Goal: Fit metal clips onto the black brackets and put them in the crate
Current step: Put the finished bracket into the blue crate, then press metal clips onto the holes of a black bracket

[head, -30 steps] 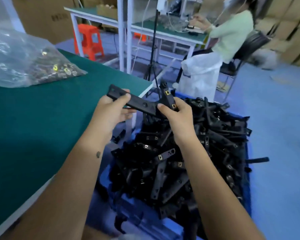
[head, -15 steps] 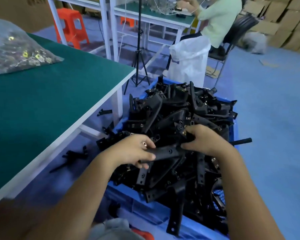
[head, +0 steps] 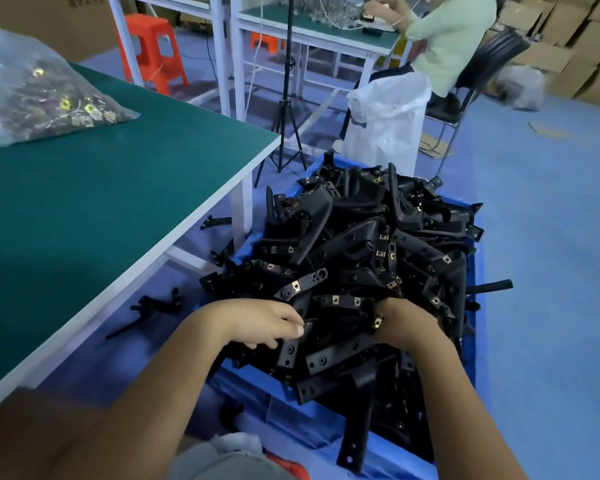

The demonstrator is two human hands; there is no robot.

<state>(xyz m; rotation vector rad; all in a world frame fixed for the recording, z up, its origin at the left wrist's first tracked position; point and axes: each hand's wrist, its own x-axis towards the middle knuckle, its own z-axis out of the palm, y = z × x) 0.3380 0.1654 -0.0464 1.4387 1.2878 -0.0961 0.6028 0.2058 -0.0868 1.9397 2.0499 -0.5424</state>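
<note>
A blue crate (head: 477,251) on the floor is heaped with black brackets (head: 347,244), many showing small brass-coloured metal clips. Both my hands are down on the near side of the heap. My left hand (head: 264,323) pinches the end of one black bracket (head: 340,325) between thumb and curled fingers. My right hand (head: 407,325) grips the other end, its fingers curled into the pile beside a clip (head: 378,322). A clear plastic bag of loose metal clips (head: 32,95) lies on the green table (head: 118,209) to the left.
A few stray brackets (head: 160,304) lie on the blue floor under the table edge. Behind the crate stand a white sack (head: 385,116) and a black tripod (head: 286,109). A seated person (head: 447,39) works at a far table. An orange stool (head: 153,50) stands at the back left.
Both hands carried the clipped bracket from above the table edge down onto the crate's heap, and now sit lower and nearer on the pile. The view has tilted down.
</note>
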